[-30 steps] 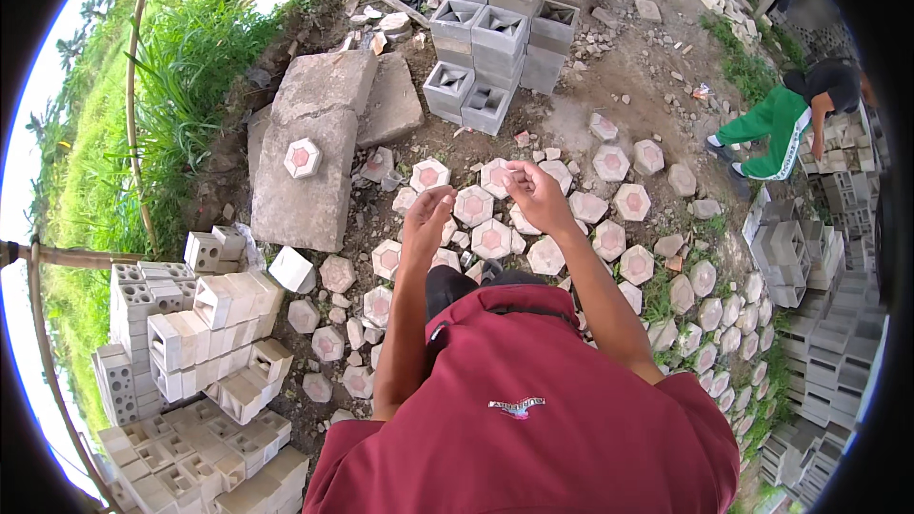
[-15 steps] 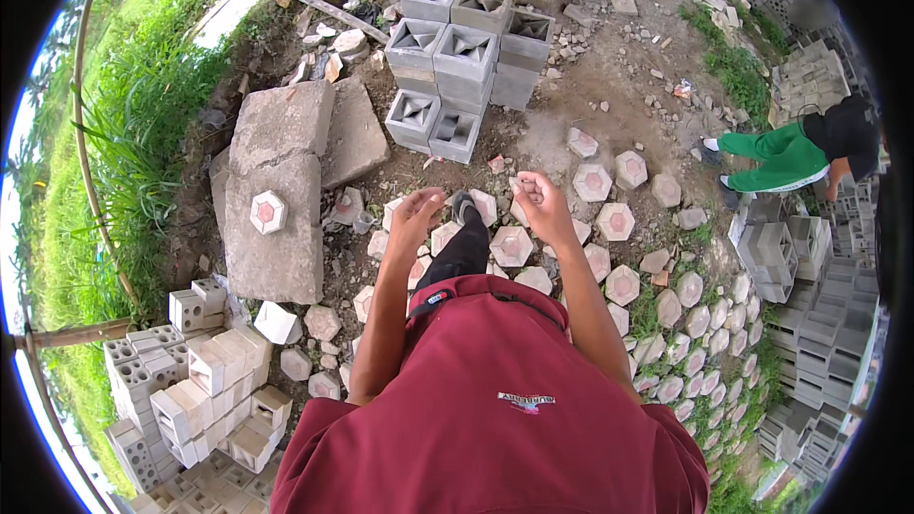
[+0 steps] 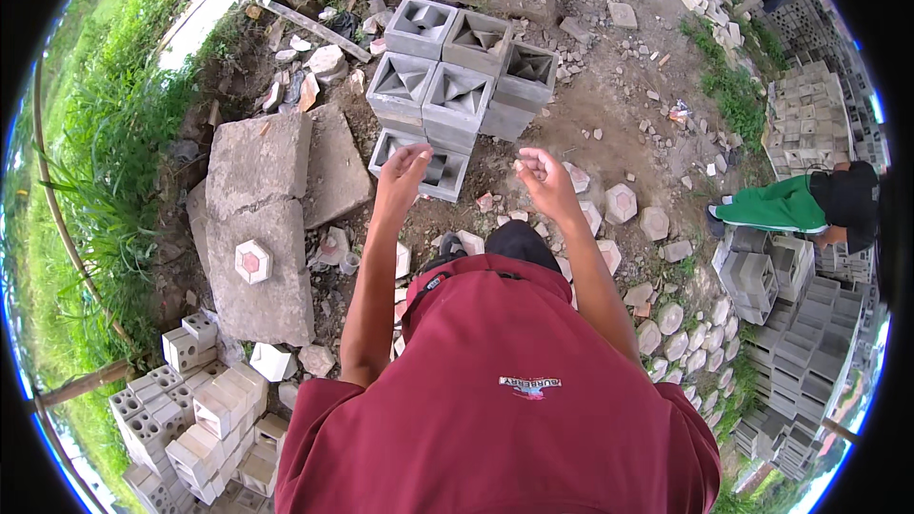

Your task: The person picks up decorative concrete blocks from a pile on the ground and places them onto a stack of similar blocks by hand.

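Note:
Several square grey concrete blocks with pinched, angular openings form a stepped stack point(image 3: 449, 137) ahead of me. My left hand point(image 3: 404, 177) appears in front of the low, near end of that stack, fingers loosely curled and nothing in them. Whether it touches the near block point(image 3: 444, 192) I cannot tell. My right hand point(image 3: 546, 183) is held up to the right of the stack, over the dirt and hexagonal pavers. Its fingers are bent, slightly apart, and hold nothing.
To the left lies a cracked concrete slab point(image 3: 257, 152) with a hexagonal paver point(image 3: 252, 262) on it. Pale hollow blocks point(image 3: 224, 395) are piled lower left. More pavers point(image 3: 621, 204) lie on the right. A person in green trousers point(image 3: 776, 205) bends by grey blocks point(image 3: 747, 276).
I have stepped toward the stack, which now looks nearer. Both hands have moved forward, the left one overlapping the near blocks. The person at right has bent down toward the blocks.

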A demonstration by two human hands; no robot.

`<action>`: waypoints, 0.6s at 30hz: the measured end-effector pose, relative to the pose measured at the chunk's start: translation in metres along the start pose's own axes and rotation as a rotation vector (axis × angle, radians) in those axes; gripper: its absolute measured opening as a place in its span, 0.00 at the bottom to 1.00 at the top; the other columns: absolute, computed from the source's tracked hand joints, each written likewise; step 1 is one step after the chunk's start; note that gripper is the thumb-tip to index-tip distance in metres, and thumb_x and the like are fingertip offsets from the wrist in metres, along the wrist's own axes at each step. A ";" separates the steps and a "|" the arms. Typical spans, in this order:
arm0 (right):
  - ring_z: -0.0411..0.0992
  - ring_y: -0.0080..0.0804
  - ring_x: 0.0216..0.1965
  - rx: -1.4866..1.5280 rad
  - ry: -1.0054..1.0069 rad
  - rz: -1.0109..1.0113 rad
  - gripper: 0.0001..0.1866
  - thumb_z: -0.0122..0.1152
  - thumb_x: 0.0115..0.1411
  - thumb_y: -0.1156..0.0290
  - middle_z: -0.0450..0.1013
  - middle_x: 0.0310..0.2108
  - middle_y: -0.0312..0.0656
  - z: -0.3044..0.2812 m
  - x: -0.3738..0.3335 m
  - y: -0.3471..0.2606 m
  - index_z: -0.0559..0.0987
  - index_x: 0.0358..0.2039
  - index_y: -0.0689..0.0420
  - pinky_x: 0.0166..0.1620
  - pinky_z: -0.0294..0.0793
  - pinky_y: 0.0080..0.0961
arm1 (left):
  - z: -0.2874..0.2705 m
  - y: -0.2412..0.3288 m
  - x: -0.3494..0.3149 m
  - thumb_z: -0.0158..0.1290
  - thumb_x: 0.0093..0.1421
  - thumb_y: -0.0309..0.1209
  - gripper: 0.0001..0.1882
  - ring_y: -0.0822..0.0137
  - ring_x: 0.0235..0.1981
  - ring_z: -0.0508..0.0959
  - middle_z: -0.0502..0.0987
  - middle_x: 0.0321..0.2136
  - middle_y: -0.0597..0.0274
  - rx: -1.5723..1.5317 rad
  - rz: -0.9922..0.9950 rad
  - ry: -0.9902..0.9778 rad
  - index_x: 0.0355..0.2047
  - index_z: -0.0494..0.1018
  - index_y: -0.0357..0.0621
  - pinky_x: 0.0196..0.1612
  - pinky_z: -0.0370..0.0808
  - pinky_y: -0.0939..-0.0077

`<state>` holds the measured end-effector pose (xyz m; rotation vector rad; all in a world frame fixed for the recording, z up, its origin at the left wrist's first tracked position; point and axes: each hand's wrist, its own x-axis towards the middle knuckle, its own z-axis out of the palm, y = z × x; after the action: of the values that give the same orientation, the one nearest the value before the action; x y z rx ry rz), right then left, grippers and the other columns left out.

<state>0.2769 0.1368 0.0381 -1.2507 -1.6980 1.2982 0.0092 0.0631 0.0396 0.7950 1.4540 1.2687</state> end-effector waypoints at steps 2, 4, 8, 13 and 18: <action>0.76 0.29 0.36 -0.038 -0.015 0.047 0.21 0.61 0.61 0.61 0.78 0.35 0.46 -0.003 0.027 0.013 0.74 0.47 0.63 0.41 0.75 0.25 | 0.004 -0.001 0.020 0.51 0.65 0.37 0.17 0.68 0.50 0.75 0.78 0.46 0.61 0.005 -0.010 0.001 0.49 0.73 0.41 0.49 0.70 0.72; 0.76 0.28 0.36 -0.039 -0.051 0.054 0.21 0.62 0.60 0.61 0.78 0.35 0.45 -0.007 0.055 0.027 0.74 0.47 0.63 0.41 0.75 0.24 | 0.011 -0.006 0.035 0.53 0.64 0.37 0.17 0.75 0.42 0.74 0.79 0.43 0.64 -0.023 -0.030 0.028 0.48 0.73 0.40 0.41 0.70 0.79; 0.75 0.24 0.36 0.020 -0.166 0.123 0.21 0.61 0.61 0.61 0.78 0.35 0.43 -0.014 0.125 0.040 0.74 0.48 0.63 0.41 0.74 0.23 | 0.018 -0.022 0.067 0.53 0.64 0.36 0.16 0.76 0.38 0.73 0.79 0.42 0.65 -0.051 -0.083 0.136 0.47 0.74 0.41 0.39 0.69 0.79; 0.75 0.23 0.35 -0.018 -0.300 0.036 0.21 0.61 0.61 0.61 0.77 0.36 0.42 -0.022 0.246 0.085 0.73 0.48 0.63 0.41 0.74 0.23 | 0.022 -0.053 0.126 0.53 0.63 0.37 0.17 0.77 0.34 0.75 0.79 0.39 0.63 -0.029 -0.101 0.321 0.48 0.74 0.38 0.33 0.72 0.80; 0.77 0.28 0.34 -0.171 -0.514 -0.019 0.17 0.61 0.59 0.62 0.79 0.34 0.44 -0.005 0.344 0.155 0.77 0.42 0.62 0.40 0.76 0.25 | 0.042 -0.129 0.217 0.53 0.62 0.38 0.19 0.68 0.39 0.78 0.80 0.39 0.56 0.077 -0.162 0.544 0.47 0.74 0.34 0.43 0.74 0.74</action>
<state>0.2130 0.4709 -0.1255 -1.0430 -2.2095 1.5849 0.0065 0.2466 -0.1386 0.3776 1.9655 1.3704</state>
